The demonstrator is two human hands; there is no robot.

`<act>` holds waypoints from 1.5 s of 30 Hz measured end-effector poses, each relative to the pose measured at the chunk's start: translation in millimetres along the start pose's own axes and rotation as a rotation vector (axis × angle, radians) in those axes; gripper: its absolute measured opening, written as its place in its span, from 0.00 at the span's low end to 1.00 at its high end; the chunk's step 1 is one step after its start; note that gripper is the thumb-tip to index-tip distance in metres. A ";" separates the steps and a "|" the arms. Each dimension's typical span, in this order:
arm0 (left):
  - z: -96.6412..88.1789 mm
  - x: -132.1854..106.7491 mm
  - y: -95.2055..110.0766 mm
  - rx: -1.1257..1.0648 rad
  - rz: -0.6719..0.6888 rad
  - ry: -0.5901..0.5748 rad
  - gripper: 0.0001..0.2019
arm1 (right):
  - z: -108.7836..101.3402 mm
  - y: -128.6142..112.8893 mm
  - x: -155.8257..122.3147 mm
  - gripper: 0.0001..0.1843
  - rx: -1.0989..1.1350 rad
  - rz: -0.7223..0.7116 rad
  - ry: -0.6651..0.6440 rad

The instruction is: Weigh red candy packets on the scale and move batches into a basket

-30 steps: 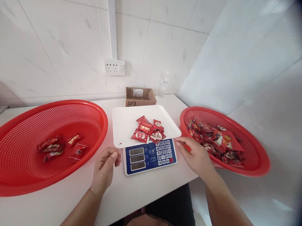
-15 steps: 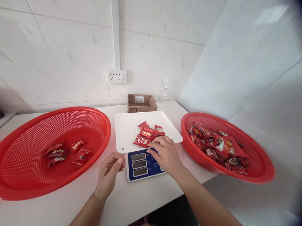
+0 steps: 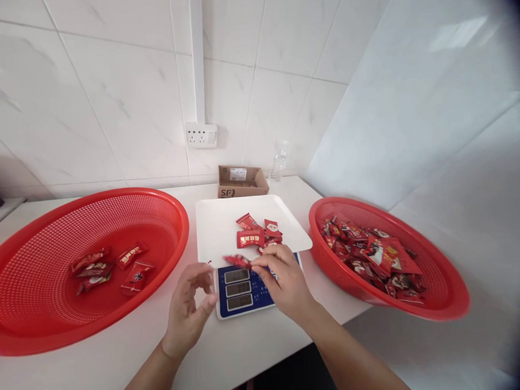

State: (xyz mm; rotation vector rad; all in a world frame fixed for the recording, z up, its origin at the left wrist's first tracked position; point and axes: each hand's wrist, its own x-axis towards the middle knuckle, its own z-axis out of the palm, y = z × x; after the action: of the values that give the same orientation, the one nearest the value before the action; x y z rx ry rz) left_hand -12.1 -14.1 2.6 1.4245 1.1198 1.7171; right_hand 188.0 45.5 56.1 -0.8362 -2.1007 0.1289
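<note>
Red foil is catching the light where the right hand (image 3: pixel 285 280) is pinching a small candy packet (image 3: pixel 237 261) between thumb and fingertips, holding it in the air just in front of the scale's white tray (image 3: pixel 218 225) and above the blue display panel (image 3: pixel 242 290). The left hand (image 3: pixel 188 310) is hovering just beside it with its fingers loosely spread and curled, gripping nothing, its fingertips close to the packet but apart from it. A few more red packets (image 3: pixel 255 232) are lying on the tray. On the white counter (image 3: pixel 78 369), a large red basket (image 3: pixel 16 338) is sitting to the left with a handful of packets (image 3: pixel 110 265) inside, and a second red basket (image 3: pixel 445 302) to the right is holding a thick heap of them (image 3: pixel 370 250). A cardboard box (image 3: pixel 242 181) and a clear bottle (image 3: pixel 278 166) are standing against the tiled wall, below a socket (image 3: pixel 201 134).
</note>
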 end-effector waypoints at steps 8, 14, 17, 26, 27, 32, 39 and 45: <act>8.2 1.3 21.5 0.180 0.033 -0.491 0.07 | -14.4 -21.2 -11.0 0.09 0.229 -0.002 -0.200; 3.3 3.4 19.1 -0.107 -0.333 -0.262 0.11 | -15.8 9.1 6.3 0.14 -0.094 0.087 -0.136; -0.9 4.3 12.7 -0.235 -0.414 -0.052 0.14 | -5.9 18.8 16.2 0.20 -0.339 0.099 -0.251; -0.7 6.7 11.1 -0.278 -0.478 0.035 0.16 | 8.0 22.3 18.9 0.23 -0.394 0.185 -0.406; 0.1 6.5 12.8 -0.279 -0.479 0.029 0.16 | 6.5 23.1 20.5 0.23 -0.381 0.190 -0.402; 3.9 5.4 18.9 -0.271 -0.463 0.071 0.15 | 5.9 29.4 36.9 0.26 -0.363 0.202 -0.446; 0.5 9.3 13.8 -0.265 -0.454 0.040 0.15 | 7.1 29.2 45.6 0.26 -0.310 0.273 -0.564; 2.6 6.8 18.7 -0.298 -0.466 0.078 0.15 | -15.0 39.8 34.2 0.25 -0.199 0.345 -0.416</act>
State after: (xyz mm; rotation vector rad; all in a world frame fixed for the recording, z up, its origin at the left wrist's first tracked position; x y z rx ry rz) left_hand -10.1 -15.8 22.5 0.8418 1.0790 1.5300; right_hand 205.6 93.9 74.1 -1.3873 -2.3578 0.3024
